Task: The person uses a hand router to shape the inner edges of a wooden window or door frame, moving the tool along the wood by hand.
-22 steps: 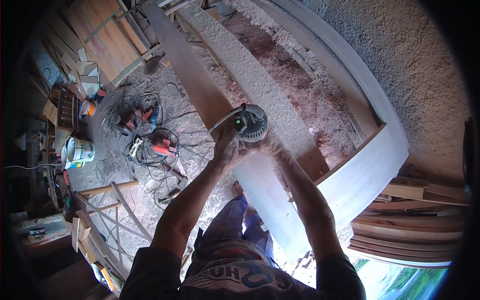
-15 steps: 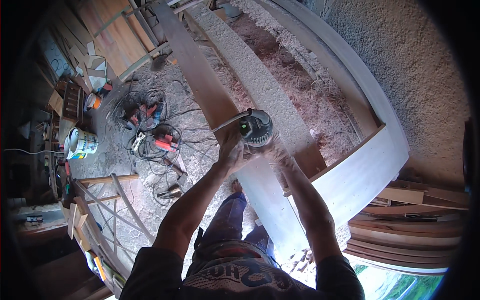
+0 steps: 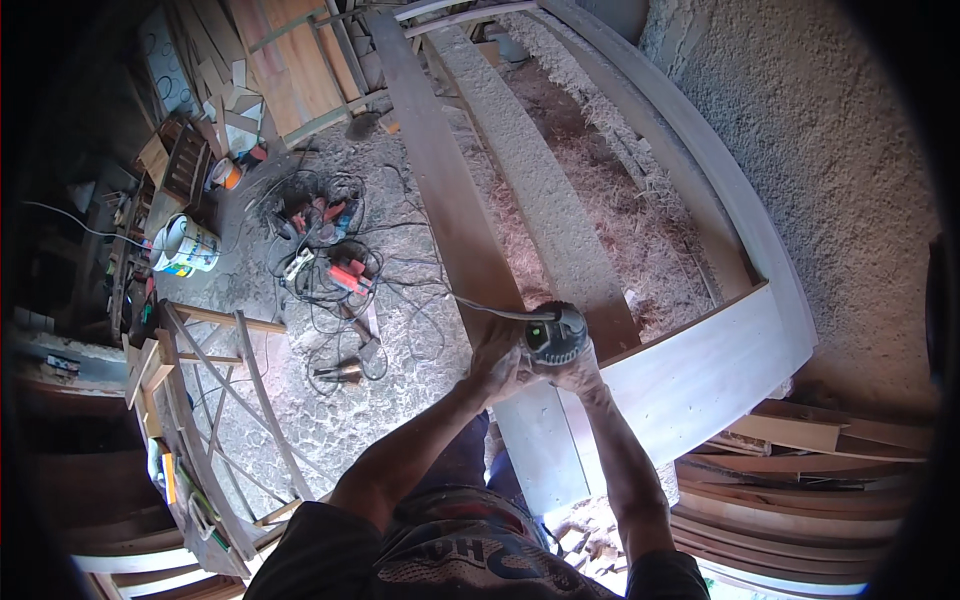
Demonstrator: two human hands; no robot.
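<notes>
Both my hands grip a black, round-topped corded power tool [image 3: 556, 338] with a vented housing and a small green spot on top. My left hand [image 3: 497, 362] is closed on its left side, my right hand [image 3: 576, 374] on its near right side. The tool stands over the near part of a long wooden board [image 3: 432, 150], where it meets a pale cross board [image 3: 700, 375]. Its underside is hidden by my hands and its own body. A cord [image 3: 478, 306] runs off its top to the left.
Tangled cables and red tools [image 3: 347, 277] lie on the dusty floor to the left. A white bucket [image 3: 190, 245] stands beyond them. A slatted wooden frame [image 3: 245, 390] is at left, stacked curved boards [image 3: 790, 500] at lower right, a rough wall [image 3: 800, 150] at right.
The power tool, held in both hands, has moved nearer to me along the board, toward the cross board. My view has shifted a little, so the surroundings sit differently in it.
</notes>
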